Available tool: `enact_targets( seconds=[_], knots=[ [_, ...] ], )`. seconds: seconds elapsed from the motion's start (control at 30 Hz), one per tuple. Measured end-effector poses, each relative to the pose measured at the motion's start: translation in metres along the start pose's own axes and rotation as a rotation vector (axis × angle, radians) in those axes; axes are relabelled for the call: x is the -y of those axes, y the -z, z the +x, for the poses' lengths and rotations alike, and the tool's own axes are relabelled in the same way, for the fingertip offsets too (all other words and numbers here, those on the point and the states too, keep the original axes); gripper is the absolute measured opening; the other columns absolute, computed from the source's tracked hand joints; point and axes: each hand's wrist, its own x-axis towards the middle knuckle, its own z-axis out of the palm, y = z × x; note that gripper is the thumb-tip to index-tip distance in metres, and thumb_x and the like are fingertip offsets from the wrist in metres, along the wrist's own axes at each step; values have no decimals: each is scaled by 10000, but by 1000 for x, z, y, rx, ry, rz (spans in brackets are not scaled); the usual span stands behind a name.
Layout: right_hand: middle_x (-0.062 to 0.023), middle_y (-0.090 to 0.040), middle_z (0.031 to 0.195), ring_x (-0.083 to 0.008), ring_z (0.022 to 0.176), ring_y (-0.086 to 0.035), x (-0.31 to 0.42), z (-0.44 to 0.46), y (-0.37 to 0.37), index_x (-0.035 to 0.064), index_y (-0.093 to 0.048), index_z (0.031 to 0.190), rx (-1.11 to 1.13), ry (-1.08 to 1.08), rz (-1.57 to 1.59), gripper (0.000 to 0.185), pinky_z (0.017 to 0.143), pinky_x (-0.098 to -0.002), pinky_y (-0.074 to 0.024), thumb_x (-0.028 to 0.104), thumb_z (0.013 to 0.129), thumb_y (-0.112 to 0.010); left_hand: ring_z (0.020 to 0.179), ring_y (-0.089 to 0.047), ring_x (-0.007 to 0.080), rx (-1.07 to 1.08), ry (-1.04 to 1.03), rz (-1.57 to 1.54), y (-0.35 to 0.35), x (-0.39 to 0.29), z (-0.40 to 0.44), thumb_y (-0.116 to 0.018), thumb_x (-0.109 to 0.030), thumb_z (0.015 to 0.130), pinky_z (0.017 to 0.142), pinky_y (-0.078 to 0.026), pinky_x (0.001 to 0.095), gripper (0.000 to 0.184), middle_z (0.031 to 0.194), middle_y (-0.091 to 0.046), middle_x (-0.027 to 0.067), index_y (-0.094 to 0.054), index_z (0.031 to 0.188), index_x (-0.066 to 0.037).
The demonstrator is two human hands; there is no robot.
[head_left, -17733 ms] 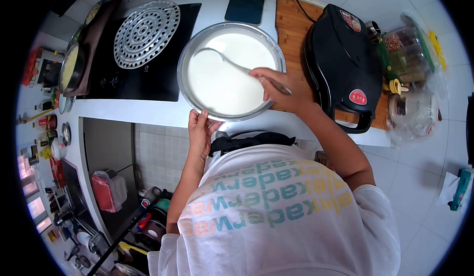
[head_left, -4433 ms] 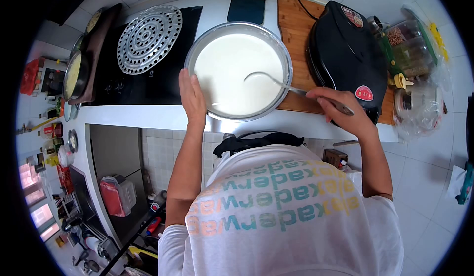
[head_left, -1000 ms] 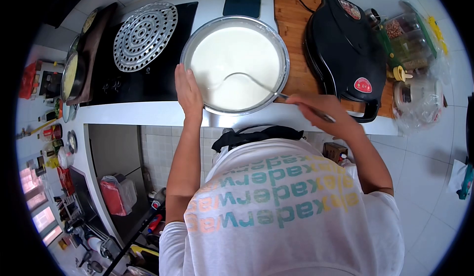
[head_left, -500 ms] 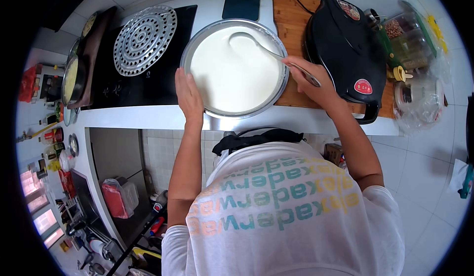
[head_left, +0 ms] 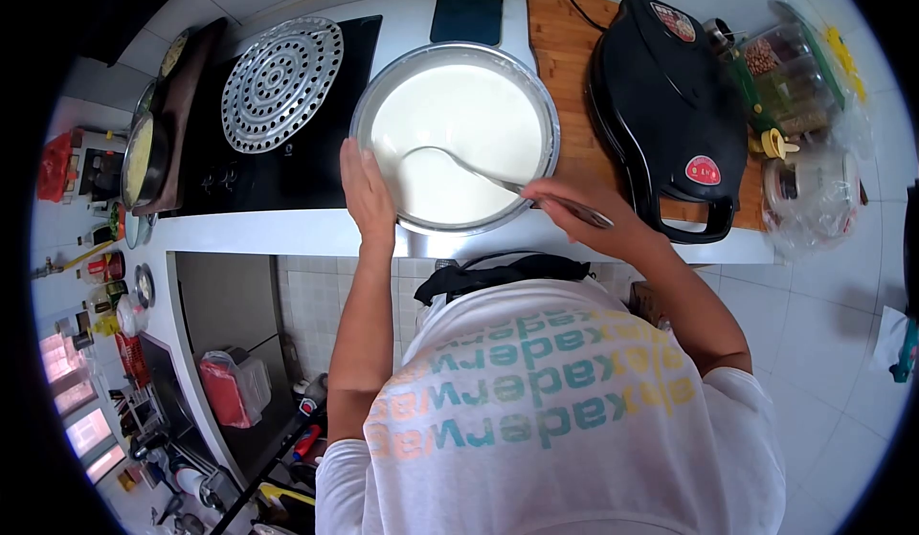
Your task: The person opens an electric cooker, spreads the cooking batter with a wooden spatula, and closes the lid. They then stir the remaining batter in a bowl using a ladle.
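Note:
A wide metal bowl (head_left: pixel 549 139) full of smooth white batter-like liquid (head_left: pixel 459 114) stands on the counter in front of me. My left hand (head_left: pixel 367 190) lies against its left wall, fingers straight and together. In my right hand (head_left: pixel 593 211), at the bowl's lower right rim, is the handle of a metal spoon (head_left: pixel 469 169). Its neck slants left across the liquid, and the spoon's head is under the surface near the lower left side.
Left of the bowl, a round perforated steamer plate (head_left: pixel 278 85) lies on a black cooktop (head_left: pixel 321 176). To the right, a black electric griddle (head_left: pixel 661 95) stands on a wooden board (head_left: pixel 565 56). Jars and a plastic bag (head_left: pixel 814 200) are farther right. Behind the bowl sits a dark flat scale-like device (head_left: pixel 466 18).
My right hand has drawn the spoon down and to the left, from the bowl's far side to its near left part. My left hand stays at the bowl's left wall.

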Motion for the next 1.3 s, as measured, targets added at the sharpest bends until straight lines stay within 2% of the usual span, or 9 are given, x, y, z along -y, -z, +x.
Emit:
enact_targets(
  seconds=[0.3,0.4,0.6,0.8,0.9,1.0,1.13,1.2,1.3],
  knots=[
    [-48,-558,670,-94,493,-488,14,-32,54,68,-578,1012,-132,-79,-348,210,457,-227,-388,48,825,-484,1219,-302,339,-3,3,5,1,-5,0,-258,-339,928,1017,-221,369,515,1284,-356,229,-379,1219,68],
    [-54,-557,671,-112,468,-482,-1,-17,51,71,-578,1017,-229,25,-417,217,462,-228,-391,40,826,-480,1218,-304,340,0,-12,-1,1,-4,0,-257,-337,928,1015,-224,371,513,1283,-356,230,-383,1217,67],
    [-53,-558,667,-99,476,-480,-28,24,32,76,-567,1040,-330,103,-223,223,467,-229,-389,67,838,-474,1215,-306,345,-3,-8,21,1,-6,0,-258,-332,929,1011,-231,368,507,1282,-357,231,-382,1218,66],
    [-48,-544,647,-94,474,-479,-32,54,3,81,-560,1052,-234,142,-184,223,475,-226,-392,95,856,-455,1213,-309,344,-1,-7,5,1,-3,0,-258,-325,930,1010,-234,369,505,1282,-357,231,-376,1221,70],
    [-44,-515,587,-89,471,-483,-32,56,-16,85,-558,1051,-320,323,-144,223,470,-227,-390,95,860,-444,1213,-309,344,-7,-16,14,-1,0,0,-258,-320,930,1010,-234,367,502,1281,-358,231,-374,1223,71],
    [-104,-577,729,-200,571,-529,-9,35,-13,88,-534,1052,-47,-16,-127,215,539,-301,-403,93,851,-456,1212,-310,345,-6,-17,5,0,0,0,-259,-320,930,1011,-234,364,503,1283,-356,232,-372,1224,72],
    [-95,-582,740,-194,571,-528,-7,9,-7,77,-524,1057,57,100,-117,228,549,-296,-410,67,836,-471,1213,-309,347,-10,-9,0,-1,1,0,-263,-328,928,1013,-231,364,509,1285,-354,234,-371,1225,72],
    [-98,-593,767,-205,588,-544,1,-9,2,68,-534,1049,29,55,-127,230,562,-289,-418,59,824,-485,1214,-309,346,-11,-7,8,-1,0,0,-265,-333,927,1015,-229,364,514,1287,-351,234,-371,1226,71],
    [-75,-575,696,-139,514,-515,11,-27,26,51,-556,1027,-9,-14,-149,220,491,-246,-399,39,819,-484,1214,-310,346,-13,-10,23,-1,0,0,-266,-338,926,1015,-228,366,517,1286,-353,233,-371,1226,71]
  ],
)
